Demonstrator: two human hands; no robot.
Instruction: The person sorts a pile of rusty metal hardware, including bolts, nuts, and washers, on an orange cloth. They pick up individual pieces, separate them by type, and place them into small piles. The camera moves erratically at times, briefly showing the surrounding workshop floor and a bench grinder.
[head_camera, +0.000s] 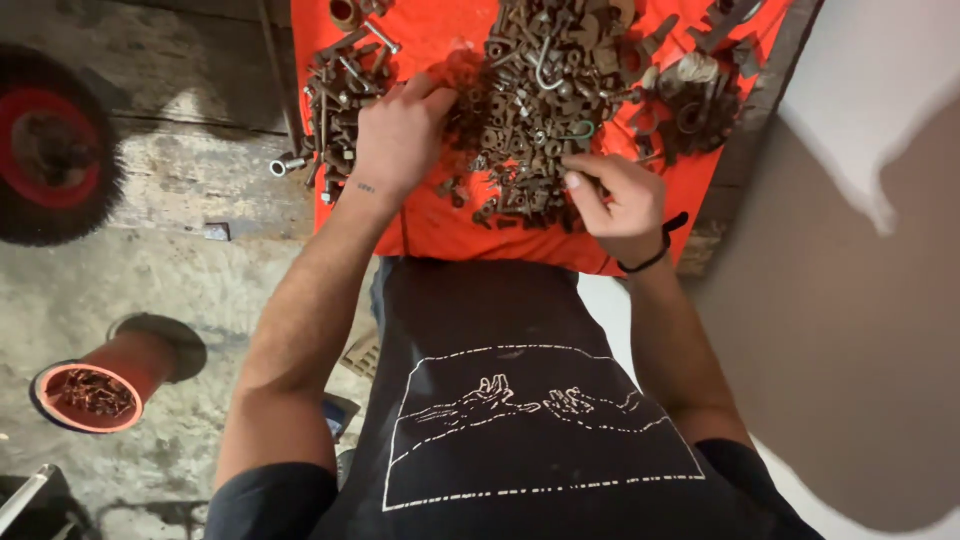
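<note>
An orange cloth (440, 222) covers the work surface in front of me. On it lies a big heap of rusty nuts, bolts and washers (530, 110). A smaller pile of long rusty bolts (340, 90) sits to the left. My left hand (398, 135) rests palm down between the two piles, its fingers reaching into the hardware; what it grips is hidden. My right hand (615, 195) is at the heap's near right edge, thumb and fingers pinched together on a small rusty piece. A black band circles that wrist.
A red bucket (95, 395) holding rusty hardware stands on the concrete floor at lower left. A black wheel with a red hub (45, 145) is at far left. More rusty parts (690, 90) lie at the cloth's right end. A pale wall rises on the right.
</note>
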